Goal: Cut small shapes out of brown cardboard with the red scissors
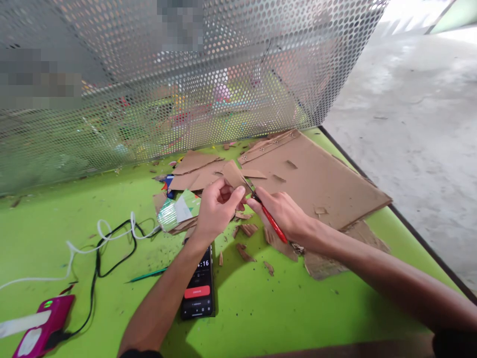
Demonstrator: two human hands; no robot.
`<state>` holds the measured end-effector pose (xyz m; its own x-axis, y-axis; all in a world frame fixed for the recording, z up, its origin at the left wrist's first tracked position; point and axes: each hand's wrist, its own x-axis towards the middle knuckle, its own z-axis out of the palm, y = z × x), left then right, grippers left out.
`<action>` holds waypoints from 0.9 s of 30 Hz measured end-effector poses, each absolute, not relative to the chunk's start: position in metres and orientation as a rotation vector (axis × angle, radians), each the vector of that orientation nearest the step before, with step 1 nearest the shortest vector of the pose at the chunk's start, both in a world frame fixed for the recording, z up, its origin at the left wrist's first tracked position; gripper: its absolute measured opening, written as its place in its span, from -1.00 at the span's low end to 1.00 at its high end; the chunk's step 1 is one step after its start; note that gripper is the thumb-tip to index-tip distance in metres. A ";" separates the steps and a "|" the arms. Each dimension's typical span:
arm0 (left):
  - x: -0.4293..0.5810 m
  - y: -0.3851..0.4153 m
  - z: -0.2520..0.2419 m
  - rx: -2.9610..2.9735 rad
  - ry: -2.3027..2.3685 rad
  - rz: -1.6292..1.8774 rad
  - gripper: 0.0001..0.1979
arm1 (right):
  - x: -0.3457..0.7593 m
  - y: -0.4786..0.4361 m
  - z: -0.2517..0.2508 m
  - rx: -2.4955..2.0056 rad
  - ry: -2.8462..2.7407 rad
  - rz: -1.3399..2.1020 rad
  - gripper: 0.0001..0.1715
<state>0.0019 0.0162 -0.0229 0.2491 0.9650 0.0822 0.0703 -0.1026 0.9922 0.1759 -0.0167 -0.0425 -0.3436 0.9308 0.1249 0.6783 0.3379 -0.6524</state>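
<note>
Between the fingers and thumb of my left hand is a small piece of cardboard, held tilted up over the green table. My right hand is wrapped round a red-handled cutter, its handle pointing down towards me. The cutter's narrow metal jaws reach the right edge of the held piece, close to my left thumb. My fingers hide part of the cutter's grip. Behind both hands lies a large cardboard sheet, with more flat cardboard pieces to its left.
Cardboard scraps litter the green table. A phone lies beside my left forearm, near a green pencil-like stick. White and black cables run left towards a magenta device. A perforated metal panel stands behind.
</note>
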 end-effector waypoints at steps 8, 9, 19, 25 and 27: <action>0.001 0.015 -0.021 1.448 1.018 1.028 -0.84 | 0.178 -0.018 -0.036 -1.415 -2.143 0.689 -0.26; 0.002 0.015 -0.021 1.449 1.011 1.026 -0.84 | 0.178 -0.018 -0.035 -1.410 -2.147 0.690 -0.26; 0.002 0.015 -0.023 1.459 1.013 1.018 -0.83 | 0.173 -0.020 -0.039 -1.428 -2.049 0.732 -0.27; 0.002 0.013 -0.025 1.446 1.020 1.002 -0.83 | 0.175 -0.020 -0.033 -1.463 -2.119 0.726 -0.31; 0.002 0.013 -0.026 1.446 1.022 0.992 -0.82 | 0.175 -0.020 -0.033 -1.489 -2.141 0.699 -0.31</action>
<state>0.0018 0.0127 -0.0262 0.2895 0.9558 0.0509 0.0789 -0.0768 0.9939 0.1753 -0.0195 -0.0330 -0.3251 0.9433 0.0668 0.7221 0.2933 -0.6266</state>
